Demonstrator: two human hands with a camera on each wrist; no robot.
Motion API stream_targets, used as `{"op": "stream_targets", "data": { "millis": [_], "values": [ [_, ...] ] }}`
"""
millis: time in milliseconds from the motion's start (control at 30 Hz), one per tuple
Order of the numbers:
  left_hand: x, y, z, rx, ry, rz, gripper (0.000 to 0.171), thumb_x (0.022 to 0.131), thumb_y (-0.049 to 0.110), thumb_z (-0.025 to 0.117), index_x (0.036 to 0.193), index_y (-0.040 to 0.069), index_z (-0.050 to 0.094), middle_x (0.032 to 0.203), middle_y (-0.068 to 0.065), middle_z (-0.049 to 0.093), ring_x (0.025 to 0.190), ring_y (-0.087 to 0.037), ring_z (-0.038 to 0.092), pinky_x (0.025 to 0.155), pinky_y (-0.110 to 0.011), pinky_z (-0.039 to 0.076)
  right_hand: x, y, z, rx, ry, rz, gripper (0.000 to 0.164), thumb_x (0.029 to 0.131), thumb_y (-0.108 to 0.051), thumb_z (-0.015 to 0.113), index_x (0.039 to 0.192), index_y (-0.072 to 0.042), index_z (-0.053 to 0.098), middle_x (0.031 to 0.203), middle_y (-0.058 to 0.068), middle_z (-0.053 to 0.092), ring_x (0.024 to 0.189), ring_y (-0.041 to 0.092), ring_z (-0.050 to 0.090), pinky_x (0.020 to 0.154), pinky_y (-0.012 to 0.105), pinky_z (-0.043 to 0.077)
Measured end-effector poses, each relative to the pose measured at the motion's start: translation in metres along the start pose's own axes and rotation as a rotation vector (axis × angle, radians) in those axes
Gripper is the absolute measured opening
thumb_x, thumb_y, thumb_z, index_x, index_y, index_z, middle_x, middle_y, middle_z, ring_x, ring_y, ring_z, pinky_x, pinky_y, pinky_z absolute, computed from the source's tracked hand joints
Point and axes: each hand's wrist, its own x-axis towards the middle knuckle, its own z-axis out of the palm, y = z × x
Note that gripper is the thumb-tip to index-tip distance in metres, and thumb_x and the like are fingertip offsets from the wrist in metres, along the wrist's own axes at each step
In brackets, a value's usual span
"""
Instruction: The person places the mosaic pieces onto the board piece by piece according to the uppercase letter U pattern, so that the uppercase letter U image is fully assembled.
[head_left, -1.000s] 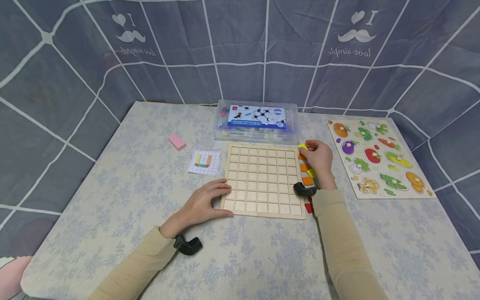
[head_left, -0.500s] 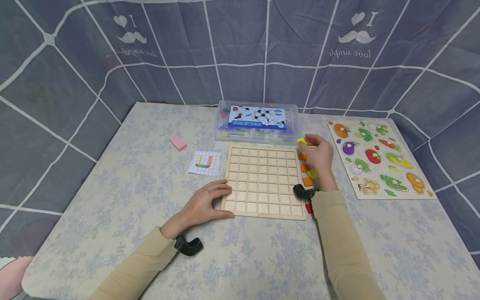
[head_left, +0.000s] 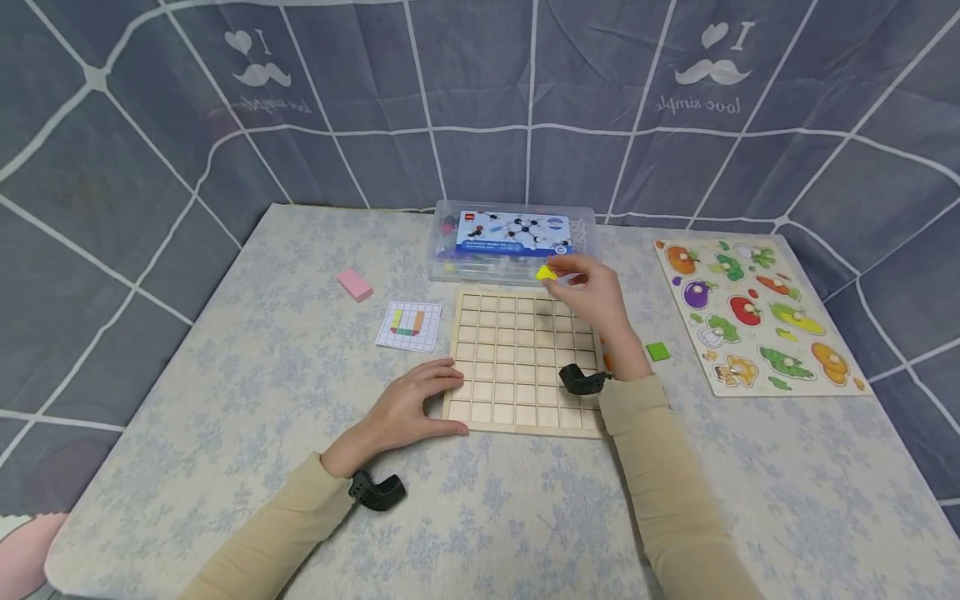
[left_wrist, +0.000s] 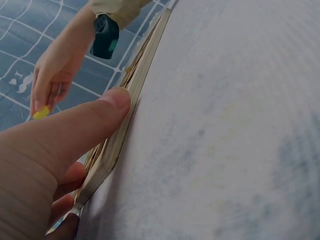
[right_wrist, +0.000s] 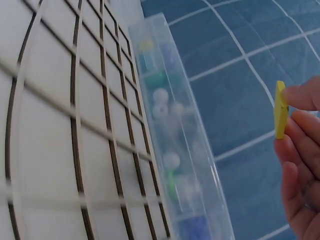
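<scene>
My right hand (head_left: 592, 292) pinches a small yellow tile (head_left: 547, 273) between thumb and fingertips, above the far edge of the wooden grid board (head_left: 506, 362). In the right wrist view the yellow tile (right_wrist: 281, 110) stands nearly edge-on, apart from the board. My left hand (head_left: 401, 404) rests at the board's near left corner, its fingers on the left side and its thumb along the near edge. The left wrist view shows that thumb (left_wrist: 112, 102) touching the board's rim (left_wrist: 132, 105). A pattern card (head_left: 408, 326) with a coloured U shape lies left of the board.
Behind the board lies a clear molecular model kit box (head_left: 513, 242). A vegetable peg puzzle (head_left: 757, 321) is at the right, a pink block (head_left: 355, 283) at the left. Beside my right wrist lies a green tile (head_left: 657, 351); orange pieces (head_left: 607, 361) are mostly hidden under the arm.
My right hand has lifted the yellow tile from the row of pieces at the board's right and carried it left over the far edge. A green tile is now uncovered. My left hand stays put.
</scene>
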Motion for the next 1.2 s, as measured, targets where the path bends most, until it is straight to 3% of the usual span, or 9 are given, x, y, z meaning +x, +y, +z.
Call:
{"op": "stream_targets", "data": {
  "millis": [200,333,700,1200],
  "values": [
    [0.0,-0.001,0.0,0.006,-0.005,0.002,0.065,0.071,0.045,0.079,0.119,0.002,0.065,0.127,-0.008,0.057,0.129,-0.025,0.042,0.104,-0.041,0.039,0.007,-0.004,0.027,0.019,-0.231,-0.001,0.038,0.087,-0.017,0.069,0.122,-0.002,0.062,0.116,0.011,0.064,0.104,0.024,0.058,0.089,0.034,0.049],
    [0.001,-0.001,-0.001,0.012,-0.013,-0.002,0.065,0.072,0.045,0.079,0.119,0.003,0.065,0.127,-0.008,0.057,0.129,-0.025,0.041,0.104,-0.042,0.04,0.009,-0.002,0.044,0.021,-0.312,0.054,0.039,0.087,-0.019,0.069,0.123,-0.003,0.062,0.117,0.01,0.063,0.105,0.022,0.057,0.09,0.034,0.048],
    [0.002,0.0,0.001,0.016,-0.021,0.001,0.065,0.071,0.047,0.079,0.119,0.004,0.065,0.127,-0.006,0.057,0.129,-0.022,0.041,0.105,-0.037,0.039,0.005,0.019,0.071,0.034,-0.332,0.109,0.036,0.085,-0.024,0.071,0.119,-0.012,0.066,0.114,0.003,0.065,0.099,0.018,0.058,0.086,0.033,0.05],
    [0.001,-0.003,0.002,0.039,0.03,0.047,0.067,0.071,0.051,0.077,0.115,0.001,0.067,0.123,-0.007,0.059,0.126,-0.025,0.045,0.102,-0.037,0.042,0.006,0.024,0.078,0.035,-0.329,0.097,0.034,0.086,-0.02,0.07,0.119,-0.013,0.066,0.112,0.002,0.066,0.093,0.019,0.058,0.08,0.033,0.05]
  ]
}}
